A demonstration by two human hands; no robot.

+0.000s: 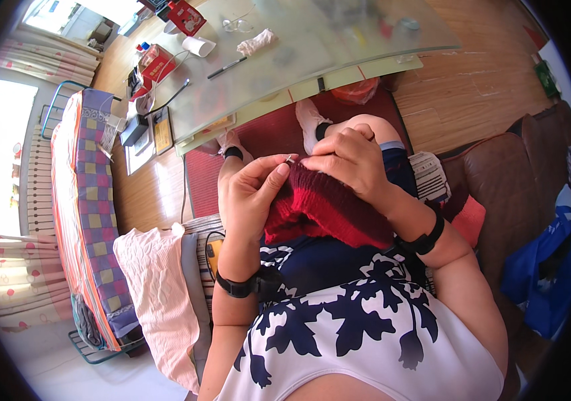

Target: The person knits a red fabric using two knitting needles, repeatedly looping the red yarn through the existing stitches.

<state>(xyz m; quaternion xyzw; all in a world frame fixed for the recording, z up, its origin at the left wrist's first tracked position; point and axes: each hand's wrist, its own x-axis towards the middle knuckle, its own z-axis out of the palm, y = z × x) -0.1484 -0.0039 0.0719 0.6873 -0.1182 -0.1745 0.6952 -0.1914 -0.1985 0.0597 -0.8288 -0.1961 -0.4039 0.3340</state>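
A red and dark maroon piece of knitting [335, 205] hangs over my lap, its darker edge uppermost between my hands. My left hand [255, 185] pinches a thin, pale needle tip [290, 159] between thumb and forefinger at the left end of that edge. On the other side, my right hand [350, 160] has its fingers curled over the maroon edge and grips it. Most of the needle and any working yarn are hidden behind the fingers and the fabric.
Beyond my knees stands a glass-topped table [285, 75] bearing a pen [227, 67], glasses [238, 25], a paper cup [199, 46] and a red box [157, 62]. A brown leather sofa [496, 170] is at right, a pink cloth [158, 295] at left. A red mat [260, 125] lies underfoot.
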